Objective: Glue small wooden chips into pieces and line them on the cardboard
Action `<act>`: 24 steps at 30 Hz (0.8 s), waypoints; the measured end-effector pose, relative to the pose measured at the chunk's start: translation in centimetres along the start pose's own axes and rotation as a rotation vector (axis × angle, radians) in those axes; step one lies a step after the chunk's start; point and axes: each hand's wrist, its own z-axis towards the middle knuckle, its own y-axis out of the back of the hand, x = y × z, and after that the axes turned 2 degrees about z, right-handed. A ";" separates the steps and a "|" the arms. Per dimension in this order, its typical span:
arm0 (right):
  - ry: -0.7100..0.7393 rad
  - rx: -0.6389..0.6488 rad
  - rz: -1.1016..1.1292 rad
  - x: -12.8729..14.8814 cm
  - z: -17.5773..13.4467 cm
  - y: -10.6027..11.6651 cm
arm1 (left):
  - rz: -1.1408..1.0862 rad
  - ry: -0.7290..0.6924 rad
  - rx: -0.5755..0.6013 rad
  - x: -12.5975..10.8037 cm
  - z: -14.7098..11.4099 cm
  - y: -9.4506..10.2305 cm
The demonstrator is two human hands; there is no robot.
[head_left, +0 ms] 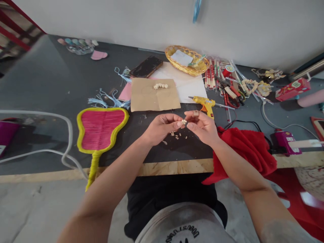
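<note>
In front of brown paper (149,98) | my left hand (163,128) pinches a pale clump (184,121) | my right hand (204,128): a bit open

Parts lost to sight around the card (141,98)
Below the card, the left hand (163,128) partly covers a pale cluster (184,122), too small to make out; the loose bits (177,135) there are equally unclear. To its right, the right hand (204,128) hides the glue gun's (208,107) lower end. The view's edge cuts a purple box (8,133) far left of the card, a pink roll (312,98) far right, a blue strip (196,11) above.
</note>
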 end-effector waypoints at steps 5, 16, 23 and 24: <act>0.017 -0.001 -0.060 0.0 0.0 0.0 | -0.011 0.005 0.000 -0.1 0.1 0.0; 0.210 -0.049 -0.286 0.9 0.1 -0.1 | -0.032 -0.014 0.023 0.2 0.1 -0.1; 0.208 -0.065 -0.293 0.8 0.0 -0.3 | -0.069 -0.039 0.021 0.4 0.2 -0.3; 0.210 -0.068 -0.290 0.7 0.0 -0.3 | -0.069 -0.042 0.021 0.4 0.1 -0.3</act>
